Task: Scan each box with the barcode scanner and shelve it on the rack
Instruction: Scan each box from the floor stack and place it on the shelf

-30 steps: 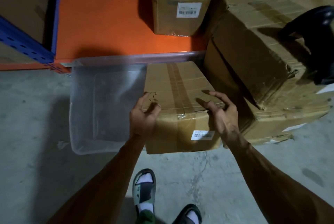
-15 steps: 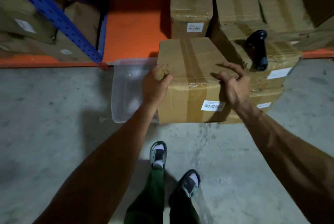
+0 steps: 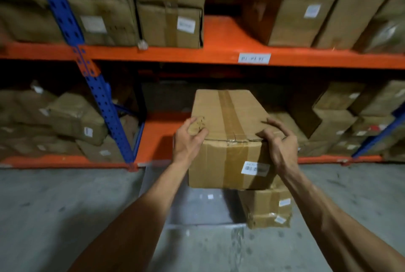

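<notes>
I hold a taped cardboard box (image 3: 228,122) in the air in front of the rack, its white barcode label (image 3: 255,168) facing me on the near side. My left hand (image 3: 188,140) grips its near left top corner, thumb on the lid. My right hand (image 3: 278,142) grips the near right top edge with curled fingers. The box hangs level with the rack's lower orange shelf (image 3: 157,131). The barcode scanner is not in view.
A clear plastic bin (image 3: 197,206) and another labelled cardboard box (image 3: 267,208) sit on the concrete floor under the held box. The upper orange shelf (image 3: 221,37) has a bare gap between stacked boxes. A blue upright (image 3: 98,94) stands at left.
Both hands have lifted the box out of the clear bin and up to the height of the lower shelf. My view has swung up from the floor to the rack.
</notes>
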The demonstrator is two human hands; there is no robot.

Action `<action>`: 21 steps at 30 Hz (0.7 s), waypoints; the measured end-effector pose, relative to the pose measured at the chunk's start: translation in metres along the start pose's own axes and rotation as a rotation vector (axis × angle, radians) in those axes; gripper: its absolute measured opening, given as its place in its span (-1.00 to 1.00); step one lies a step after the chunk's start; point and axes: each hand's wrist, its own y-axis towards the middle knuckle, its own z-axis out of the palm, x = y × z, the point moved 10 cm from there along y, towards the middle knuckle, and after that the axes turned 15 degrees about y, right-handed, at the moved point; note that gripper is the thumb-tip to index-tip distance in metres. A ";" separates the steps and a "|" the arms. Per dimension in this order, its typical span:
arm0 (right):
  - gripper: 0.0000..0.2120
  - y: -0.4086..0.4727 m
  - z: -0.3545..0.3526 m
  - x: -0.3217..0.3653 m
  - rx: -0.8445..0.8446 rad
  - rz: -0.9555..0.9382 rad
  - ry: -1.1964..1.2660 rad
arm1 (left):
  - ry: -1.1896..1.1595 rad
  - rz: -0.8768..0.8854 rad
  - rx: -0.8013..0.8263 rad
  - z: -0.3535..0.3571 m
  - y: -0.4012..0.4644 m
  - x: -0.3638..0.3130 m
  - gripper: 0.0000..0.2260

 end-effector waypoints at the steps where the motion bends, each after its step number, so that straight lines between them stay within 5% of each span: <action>1: -0.61 -0.008 0.001 0.021 -0.010 -0.028 0.009 | -0.009 0.030 -0.011 -0.013 -0.003 -0.018 -0.50; 12: -0.52 -0.043 0.021 0.241 -0.123 -0.305 0.108 | -0.105 0.370 -0.046 -0.134 0.009 -0.225 -0.55; 21: -0.45 0.035 0.061 0.411 -0.117 -0.598 0.166 | -0.142 0.587 -0.163 -0.192 0.091 -0.394 -0.45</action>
